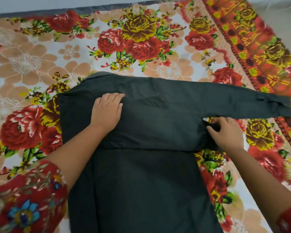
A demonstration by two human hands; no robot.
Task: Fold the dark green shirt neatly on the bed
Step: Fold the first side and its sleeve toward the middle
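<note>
Our left hand [107, 110] lies flat, fingers straight and close together, pressing down on the upper back of the dark green shirt [141, 182]. Our right hand [227, 133] is curled at the shirt's right edge, with thumb and fingers pinching a bunch of cloth just under the root of the long sleeve [242, 100]. That sleeve stretches flat to the right and its cuff is rumpled. The shirt lies spread in the middle of the bed [32, 61], its collar [97, 76] on the far side and its hem running off the near edge of view. We judge the folding barely begun. The left side may be turned in, though we cannot be sure, and the right sleeve and the body folds are left to do. The cloth is thin and matte and creases softly, and a straight line crosses it below the hands. The bed's cover is a busy print of red roses and peach blossoms.
</note>
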